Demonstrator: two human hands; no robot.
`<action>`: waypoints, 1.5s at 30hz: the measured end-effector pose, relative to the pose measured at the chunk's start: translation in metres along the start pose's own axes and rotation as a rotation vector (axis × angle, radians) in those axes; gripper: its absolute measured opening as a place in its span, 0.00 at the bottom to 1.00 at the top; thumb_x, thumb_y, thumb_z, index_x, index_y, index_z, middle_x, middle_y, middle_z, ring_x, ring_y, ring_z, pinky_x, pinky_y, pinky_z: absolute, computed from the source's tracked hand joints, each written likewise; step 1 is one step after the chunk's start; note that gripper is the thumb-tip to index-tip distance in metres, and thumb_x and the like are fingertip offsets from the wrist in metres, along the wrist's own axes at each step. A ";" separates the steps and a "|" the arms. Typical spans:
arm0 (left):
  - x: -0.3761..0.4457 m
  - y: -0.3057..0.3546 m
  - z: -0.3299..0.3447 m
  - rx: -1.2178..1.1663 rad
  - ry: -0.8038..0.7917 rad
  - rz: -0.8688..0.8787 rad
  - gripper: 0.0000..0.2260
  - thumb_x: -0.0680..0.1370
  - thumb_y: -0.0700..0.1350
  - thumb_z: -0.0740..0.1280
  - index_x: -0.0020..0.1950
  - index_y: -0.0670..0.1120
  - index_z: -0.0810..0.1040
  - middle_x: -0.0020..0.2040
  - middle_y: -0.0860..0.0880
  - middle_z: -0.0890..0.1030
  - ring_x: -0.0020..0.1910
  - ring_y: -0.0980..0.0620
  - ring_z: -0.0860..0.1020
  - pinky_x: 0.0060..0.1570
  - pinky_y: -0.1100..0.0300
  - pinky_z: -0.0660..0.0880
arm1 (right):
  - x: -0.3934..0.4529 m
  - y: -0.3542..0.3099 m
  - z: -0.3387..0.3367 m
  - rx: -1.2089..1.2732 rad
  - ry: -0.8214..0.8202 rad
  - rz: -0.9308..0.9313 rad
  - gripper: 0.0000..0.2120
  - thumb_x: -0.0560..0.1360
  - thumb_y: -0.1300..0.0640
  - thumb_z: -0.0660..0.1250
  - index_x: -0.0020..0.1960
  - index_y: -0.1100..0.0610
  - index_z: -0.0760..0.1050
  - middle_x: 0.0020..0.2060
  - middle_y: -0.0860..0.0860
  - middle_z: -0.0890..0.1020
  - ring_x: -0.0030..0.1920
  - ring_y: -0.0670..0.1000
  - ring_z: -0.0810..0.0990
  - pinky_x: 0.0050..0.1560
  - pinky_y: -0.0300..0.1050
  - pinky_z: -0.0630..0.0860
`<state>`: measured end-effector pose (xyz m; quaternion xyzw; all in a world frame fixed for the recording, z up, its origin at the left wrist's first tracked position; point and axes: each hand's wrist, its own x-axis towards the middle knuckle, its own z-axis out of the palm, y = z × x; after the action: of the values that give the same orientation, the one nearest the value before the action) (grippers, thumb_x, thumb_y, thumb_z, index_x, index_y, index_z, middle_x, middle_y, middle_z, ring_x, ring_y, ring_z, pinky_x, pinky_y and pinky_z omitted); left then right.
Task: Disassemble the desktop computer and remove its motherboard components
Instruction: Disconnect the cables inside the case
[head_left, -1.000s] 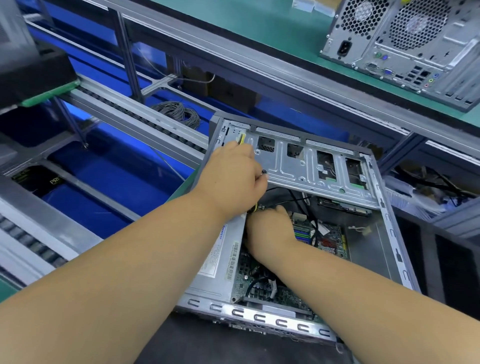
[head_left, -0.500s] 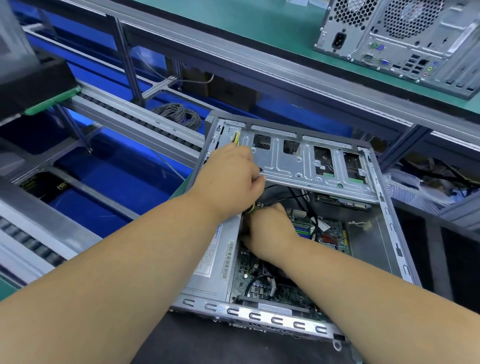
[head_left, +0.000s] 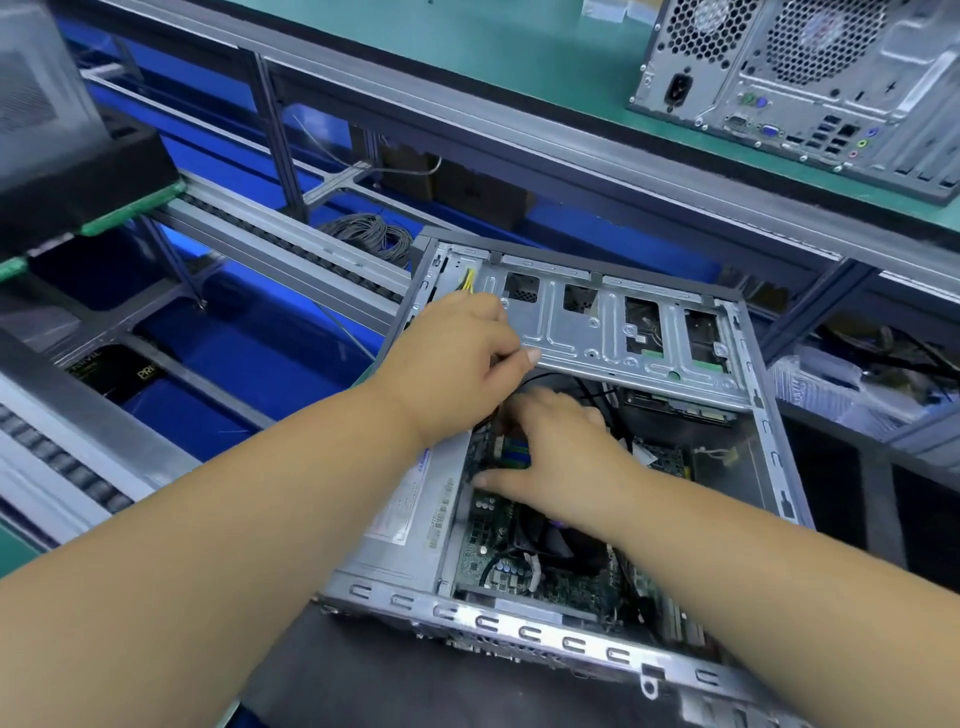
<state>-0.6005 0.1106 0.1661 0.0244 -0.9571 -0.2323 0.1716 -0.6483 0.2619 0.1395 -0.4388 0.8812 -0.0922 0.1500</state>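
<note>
**Cables first, or something tears**

The case (head_left: 571, 631) lies open on its side in front of me, side panel off, with the motherboard (head_left: 524, 571) still seated on its floor. My left hand (head_left: 457, 364) is at the far left corner, by the drive cage (head_left: 618, 332), fingers curled around what I take to be a bundle of cables (head_left: 469, 283) running up past the yellow wires there; the grip itself is hidden under my knuckles, so I cannot tell how much I am holding. My right hand (head_left: 561, 457) is down inside, fingers spread and pressing on the board near the green connector block, thumb stretched toward the power supply (head_left: 410, 514) at the left.

The risks, as I judge them:

- If I pull the cables with my left hand before the plug's latch is freed, the connector could crack or lift from the board.
- My right palm leans on the board; too much weight could flex it or bend small parts beneath.
- The cage edges and the stamped near rail look sharp, and my wrists pass close to both.
- Black wires cross under the cage; a snag there could jerk the whole case toward the near edge of the bench.
- I cannot see beneath my hands, so I work by feel.
</note>
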 end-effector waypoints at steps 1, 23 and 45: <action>-0.001 0.003 -0.002 -0.030 -0.029 -0.006 0.14 0.80 0.51 0.63 0.42 0.44 0.82 0.43 0.49 0.75 0.47 0.49 0.73 0.50 0.54 0.71 | -0.008 0.004 -0.007 -0.009 0.030 -0.092 0.23 0.68 0.37 0.69 0.54 0.51 0.72 0.49 0.47 0.70 0.54 0.51 0.68 0.56 0.51 0.67; -0.011 0.011 0.013 0.000 -0.220 -0.053 0.08 0.78 0.46 0.64 0.51 0.52 0.82 0.47 0.54 0.77 0.53 0.51 0.72 0.59 0.55 0.67 | -0.037 0.019 0.018 -0.384 -0.255 -0.600 0.12 0.62 0.46 0.74 0.46 0.44 0.83 0.60 0.53 0.76 0.59 0.57 0.73 0.61 0.52 0.58; -0.010 0.012 0.018 0.022 -0.222 -0.129 0.07 0.77 0.45 0.64 0.49 0.50 0.82 0.47 0.52 0.78 0.52 0.49 0.73 0.56 0.54 0.69 | -0.023 0.010 0.049 -0.291 -0.136 -0.752 0.08 0.56 0.51 0.75 0.36 0.43 0.82 0.50 0.47 0.79 0.50 0.54 0.73 0.49 0.49 0.60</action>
<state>-0.5965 0.1306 0.1535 0.0620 -0.9691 -0.2336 0.0488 -0.6256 0.2847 0.0952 -0.7520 0.6514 0.0145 0.1001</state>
